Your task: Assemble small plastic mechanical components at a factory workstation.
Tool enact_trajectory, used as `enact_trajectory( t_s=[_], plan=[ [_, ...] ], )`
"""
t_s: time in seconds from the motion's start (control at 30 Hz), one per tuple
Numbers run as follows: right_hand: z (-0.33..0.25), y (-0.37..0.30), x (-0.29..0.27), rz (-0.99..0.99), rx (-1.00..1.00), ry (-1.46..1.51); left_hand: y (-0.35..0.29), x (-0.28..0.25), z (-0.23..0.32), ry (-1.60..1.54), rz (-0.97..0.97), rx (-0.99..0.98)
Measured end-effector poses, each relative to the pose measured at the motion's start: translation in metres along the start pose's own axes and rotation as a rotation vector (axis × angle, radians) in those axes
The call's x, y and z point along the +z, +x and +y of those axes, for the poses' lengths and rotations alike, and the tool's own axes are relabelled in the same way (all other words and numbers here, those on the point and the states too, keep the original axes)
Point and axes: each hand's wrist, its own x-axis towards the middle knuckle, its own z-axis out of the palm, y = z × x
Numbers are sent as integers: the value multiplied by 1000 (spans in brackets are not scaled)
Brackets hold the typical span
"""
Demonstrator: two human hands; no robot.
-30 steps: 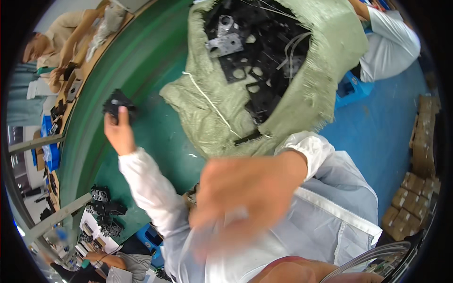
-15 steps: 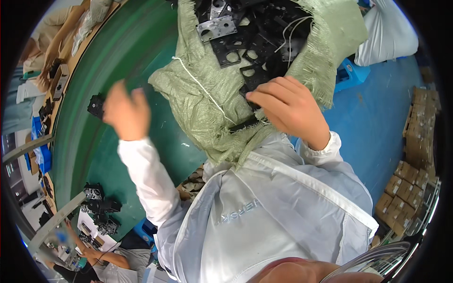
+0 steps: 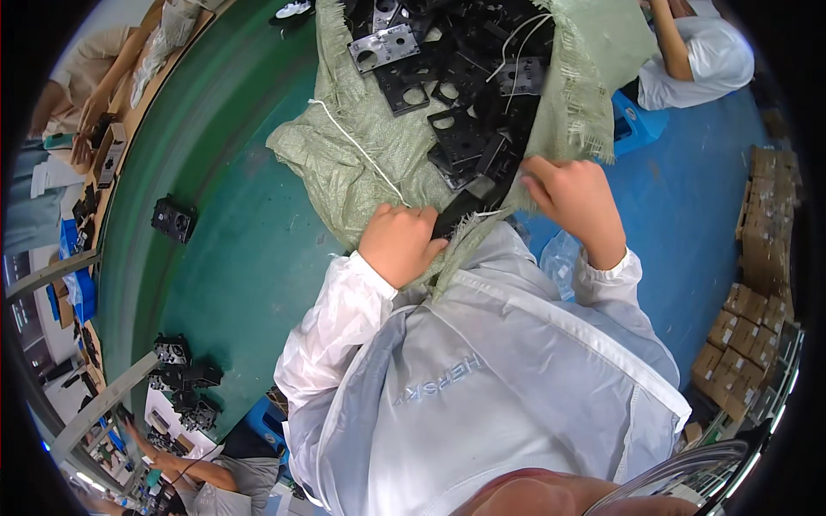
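Observation:
A pale green woven sack (image 3: 344, 163) with a frayed mouth leans open in front of my body. Black flat plastic parts with round holes (image 3: 456, 136) fill it, and one part with a silvery face (image 3: 385, 48) lies on top. My left hand (image 3: 397, 245) is closed over the sack's near left rim, its fingertips hidden in the folds. On the right, my right hand (image 3: 578, 205) has its fingers curled on the sack's frayed edge. A white cord (image 3: 361, 150) runs along the sack's left flap. A single black part (image 3: 174, 219) rests on the green surface to the left.
The green belt-like surface (image 3: 249, 215) curves along the left. Several black assemblies (image 3: 185, 378) stand at its near end. Other people sit at the far left, lower left and upper right, one by a blue stool (image 3: 635, 125). Stacked cartons (image 3: 736, 348) stand at right.
My left hand has come back from the black part on the green surface to the sack's rim. My right hand has shifted right, from above the parts to the sack's edge.

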Motion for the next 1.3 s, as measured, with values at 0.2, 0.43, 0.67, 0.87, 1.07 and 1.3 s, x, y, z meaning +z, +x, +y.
enact_trajectory(
  t_s=[0.2, 0.43, 0.67, 0.87, 1.07, 1.3],
  plan=[
    [-4, -9, 2, -50, 194, -77, 3, 10, 15, -44, 332, 38],
    [-13, -3, 7, 51, 121, -2, 25, 29, 30, 88, 361, -5],
    [-16, 6, 10, 284, -209, 19, 16, 5, 38, -3, 556, -107],
    [-4, -1, -7, -91, 73, -69, 6, -22, 11, -139, 596, -149],
    [-7, -1, 6, -187, -41, -79, 30, -55, -21, -461, 736, -199],
    [-18, 3, -2, -166, -115, -130, 71, -58, -89, -273, 821, -420]
  ],
)
